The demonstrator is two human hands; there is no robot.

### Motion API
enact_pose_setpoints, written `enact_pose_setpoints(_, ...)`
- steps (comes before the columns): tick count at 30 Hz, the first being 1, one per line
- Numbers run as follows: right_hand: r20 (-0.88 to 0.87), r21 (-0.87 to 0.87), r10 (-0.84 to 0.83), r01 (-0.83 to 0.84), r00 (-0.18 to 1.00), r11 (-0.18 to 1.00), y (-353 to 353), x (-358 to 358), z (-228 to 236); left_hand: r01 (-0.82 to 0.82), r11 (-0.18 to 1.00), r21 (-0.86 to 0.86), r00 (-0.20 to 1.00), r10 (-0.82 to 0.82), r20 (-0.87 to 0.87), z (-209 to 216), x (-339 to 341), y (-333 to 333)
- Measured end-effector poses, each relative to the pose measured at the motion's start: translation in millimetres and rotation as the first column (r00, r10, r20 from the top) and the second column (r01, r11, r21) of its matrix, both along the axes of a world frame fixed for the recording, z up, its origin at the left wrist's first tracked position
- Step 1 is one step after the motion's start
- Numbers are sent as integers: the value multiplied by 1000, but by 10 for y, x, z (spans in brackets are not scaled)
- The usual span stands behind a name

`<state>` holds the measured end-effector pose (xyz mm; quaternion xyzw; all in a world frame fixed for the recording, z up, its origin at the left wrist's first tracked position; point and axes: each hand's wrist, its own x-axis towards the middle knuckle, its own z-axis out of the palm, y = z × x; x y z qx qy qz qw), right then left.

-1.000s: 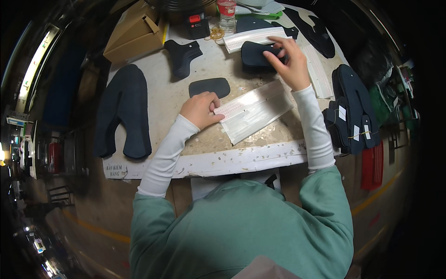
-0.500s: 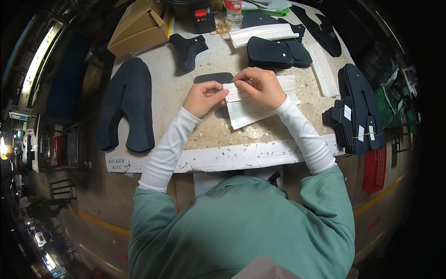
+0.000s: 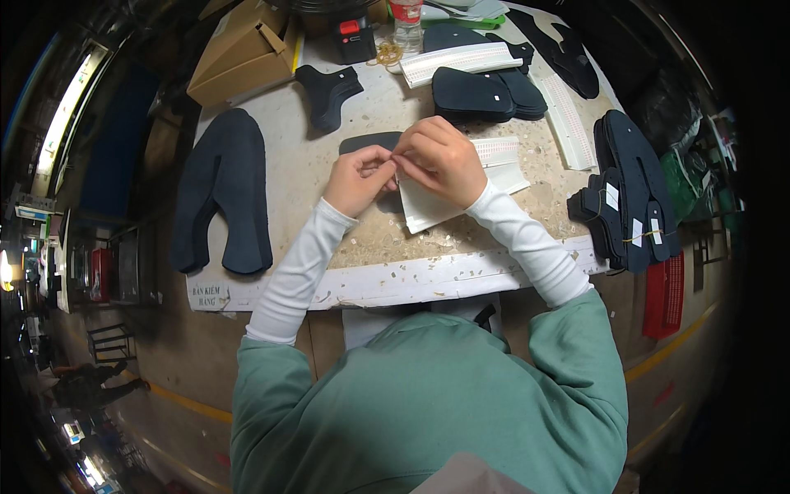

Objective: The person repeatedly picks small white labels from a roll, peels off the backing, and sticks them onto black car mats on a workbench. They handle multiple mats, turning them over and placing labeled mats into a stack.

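Fingertips [image 3: 413,170] of the right hand [image 3: 440,159] have just folded in to meet those of the left hand [image 3: 355,177], at the ten-o'clock corner of the white label sheet [image 3: 425,209], so the handling now seems narrowed to one small spot there. Both hands are curled as if pinching, but I cannot tell whether either grasps a label, since the meeting point is hidden. The sheet lies beneath the right hand, its printed rows running out toward two o'clock; the flat dark foam pad [image 3: 362,143] shows at eleven o'clock from the hands, partly covered. Half a second ago that printed corner was visible between the hands; a second ago the right hand was over the stacked foam pads [image 3: 471,95] at one o'clock, which it has left.
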<state>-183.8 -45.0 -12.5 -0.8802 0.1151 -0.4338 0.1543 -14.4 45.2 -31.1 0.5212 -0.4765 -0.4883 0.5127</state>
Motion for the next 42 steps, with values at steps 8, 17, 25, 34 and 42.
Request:
enact_pose_setpoints(8,94,482,-49,-2,994,876,-241,-150,99,-43,996,-82,990,53,133,94,167,0)
enact_pose_setpoints(17,-188,345,141,-69,972,936,-456,-398,236,-73,990,-118,978,95,186,69,305,14)
enact_pose_setpoints(25,-157,737,229,-40,961,674,-558,-745,182,-293,940,-175,956,291,-41,174,819,88)
enact_pose_setpoints(34,-135,810,324,-83,936,580,-441,-602,117,-232,930,-287,839,340,426,477,586,86)
enact_pose_setpoints(42,-49,707,267,-155,962,690,-166,-350,-115,228,974,13,777,-190,600,379,-71,-78)
